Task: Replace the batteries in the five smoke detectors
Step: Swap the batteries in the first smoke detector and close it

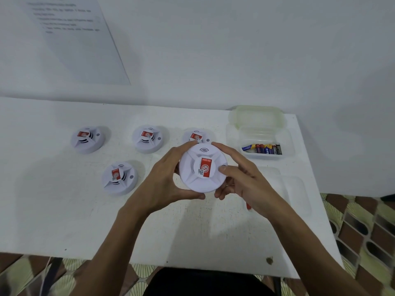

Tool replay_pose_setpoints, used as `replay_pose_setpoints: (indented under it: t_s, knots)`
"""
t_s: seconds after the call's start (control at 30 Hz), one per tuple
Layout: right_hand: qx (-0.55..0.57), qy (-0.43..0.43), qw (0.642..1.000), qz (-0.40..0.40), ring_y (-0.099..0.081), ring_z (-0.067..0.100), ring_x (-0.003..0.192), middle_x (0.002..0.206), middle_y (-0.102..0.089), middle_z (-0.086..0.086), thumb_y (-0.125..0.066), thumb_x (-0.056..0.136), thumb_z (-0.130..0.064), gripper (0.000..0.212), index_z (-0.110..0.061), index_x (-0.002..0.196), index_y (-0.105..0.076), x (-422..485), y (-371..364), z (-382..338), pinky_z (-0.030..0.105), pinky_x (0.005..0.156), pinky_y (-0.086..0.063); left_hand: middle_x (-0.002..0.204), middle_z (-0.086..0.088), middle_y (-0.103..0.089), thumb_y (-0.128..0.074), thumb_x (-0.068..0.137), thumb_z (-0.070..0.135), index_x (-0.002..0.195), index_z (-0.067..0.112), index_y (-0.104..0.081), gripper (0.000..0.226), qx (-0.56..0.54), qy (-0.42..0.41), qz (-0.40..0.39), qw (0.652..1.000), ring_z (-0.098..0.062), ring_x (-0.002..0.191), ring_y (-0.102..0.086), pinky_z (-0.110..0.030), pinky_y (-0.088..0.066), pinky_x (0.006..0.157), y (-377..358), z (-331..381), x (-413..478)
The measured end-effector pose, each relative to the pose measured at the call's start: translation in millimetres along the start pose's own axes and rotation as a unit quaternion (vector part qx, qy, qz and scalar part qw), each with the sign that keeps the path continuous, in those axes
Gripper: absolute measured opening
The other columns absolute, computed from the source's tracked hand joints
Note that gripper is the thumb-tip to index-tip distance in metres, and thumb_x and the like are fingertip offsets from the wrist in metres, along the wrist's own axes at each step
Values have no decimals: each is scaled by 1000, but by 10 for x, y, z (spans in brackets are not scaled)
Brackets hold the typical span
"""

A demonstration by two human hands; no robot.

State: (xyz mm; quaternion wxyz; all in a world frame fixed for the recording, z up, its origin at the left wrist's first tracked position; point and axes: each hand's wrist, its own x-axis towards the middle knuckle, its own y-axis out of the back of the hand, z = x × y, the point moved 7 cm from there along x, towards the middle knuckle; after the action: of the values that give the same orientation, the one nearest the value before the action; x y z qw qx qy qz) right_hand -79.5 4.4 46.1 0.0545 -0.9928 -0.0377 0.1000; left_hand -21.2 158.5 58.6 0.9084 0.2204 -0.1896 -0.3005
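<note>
A white round smoke detector (203, 167) with a red sticker is held above the table between both hands. My left hand (168, 178) grips its left rim, fingers curled round the edge. My right hand (241, 176) grips the right rim, thumb lying on its face. Several other detectors sit on the white table: one at the far left (87, 139), one in the middle (147, 138), one behind the held one (197, 136), partly hidden, and one nearer at the left (118, 177). Several batteries (262, 148) lie in a clear plastic box (259, 133).
The box's lid (256, 116) stands up behind it at the table's (64, 210) back right. A second clear tray (297, 189) lies right of my hands, with something red (248, 205) beside my right wrist. A printed sheet (72, 39) hangs on the wall. Tiled floor shows at the right.
</note>
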Motion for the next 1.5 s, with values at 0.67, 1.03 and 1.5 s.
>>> replay_pose_setpoints:
  t_s: [0.67,1.03,1.5]
  knots:
    - [13,-2,1000,12,-63,38,69,105,-69,21,-47,99,-7,49,-35,140,-49,4,-29,46,37,63,-55,133,41,-34,-68,62,70,137,47,-24,90,-1,8,-3,1000,4,123,-42,-6,-35,96,0,-69,-20]
    - [12,3,1000,11,-63,35,67,102,-70,21,-46,100,-7,49,-37,138,-50,0,-28,54,36,62,-56,134,39,-35,-69,63,68,139,38,-29,92,1,5,-7,1000,1,124,-43,-12,-38,99,-9,-114,-26]
    - [-121,-3,992,-31,-69,28,86,117,-67,-5,-68,90,-14,72,-47,143,-33,-19,-46,-13,32,74,-60,134,41,-35,-68,63,70,137,43,-28,89,-7,9,-10,1000,4,123,-42,-6,-35,95,17,-68,-16]
